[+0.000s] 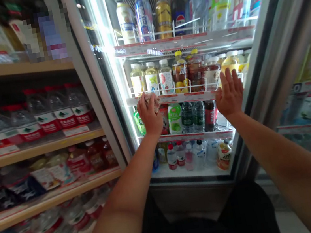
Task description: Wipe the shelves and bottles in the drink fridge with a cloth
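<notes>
Both of my arms reach forward to a lit drinks cooler (214,178). My left hand (151,115) is closed around a crumpled whitish cloth (152,100), in front of the shelf with pale-capped bottles (151,78). It may be a wad of tissue; its exact kind is hard to make out. To the right, my right hand (229,93) is raised with its fingers stretched out and holds nothing. It is near the cooler's right side, before a row of yellow-capped bottles (180,68). Whether either palm touches glass cannot be told.
On the left, wooden shelves (38,151) carry red-capped water bottles (42,108) and other drinks. Cans (144,18) stand on the cooler's upper shelf. Small bottles (172,157) stand at its bottom. A metal frame (279,50) separates it from another drinks case at right.
</notes>
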Motion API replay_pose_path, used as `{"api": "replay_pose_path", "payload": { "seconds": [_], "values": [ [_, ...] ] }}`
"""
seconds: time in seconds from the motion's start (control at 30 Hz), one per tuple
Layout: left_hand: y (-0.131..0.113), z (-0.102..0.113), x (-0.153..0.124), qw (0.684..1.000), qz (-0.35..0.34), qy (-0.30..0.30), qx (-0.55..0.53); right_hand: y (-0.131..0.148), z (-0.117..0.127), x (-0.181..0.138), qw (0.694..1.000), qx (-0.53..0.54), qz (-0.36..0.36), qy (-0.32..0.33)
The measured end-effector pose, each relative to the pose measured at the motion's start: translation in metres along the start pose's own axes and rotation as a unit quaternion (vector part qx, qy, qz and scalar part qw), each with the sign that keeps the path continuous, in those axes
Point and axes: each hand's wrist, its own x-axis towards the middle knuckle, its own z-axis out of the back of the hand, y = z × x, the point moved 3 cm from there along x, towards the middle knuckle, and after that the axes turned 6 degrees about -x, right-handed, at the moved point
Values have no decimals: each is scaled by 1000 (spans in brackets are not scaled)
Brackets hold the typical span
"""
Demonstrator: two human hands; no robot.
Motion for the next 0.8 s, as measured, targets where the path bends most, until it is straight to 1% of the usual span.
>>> {"api": "replay_pose_path", "payload": {
  "seconds": [0.17, 0.47, 0.57, 0.73, 0.8],
  "values": [
    [-16, -6, -2, 999, -40, 0, 8, 0, 0, 0, 1000, 7, -1, 5],
    [-24, -12, -9, 997, -75, -5, 21, 0, 1, 0, 1000, 3, -2, 4],
    [-32, -17, -19, 995, -95, 21, 30, 0, 1, 0, 1000, 1, 0, 1],
    [-45, -26, -37, 989, -119, 87, 11, 1, 1, -1, 1000, -3, 1, 0],
    [-48, -28, -42, 986, -131, 101, 10, 1, 1, -1, 1000, -1, 1, -1]
  ]
}}
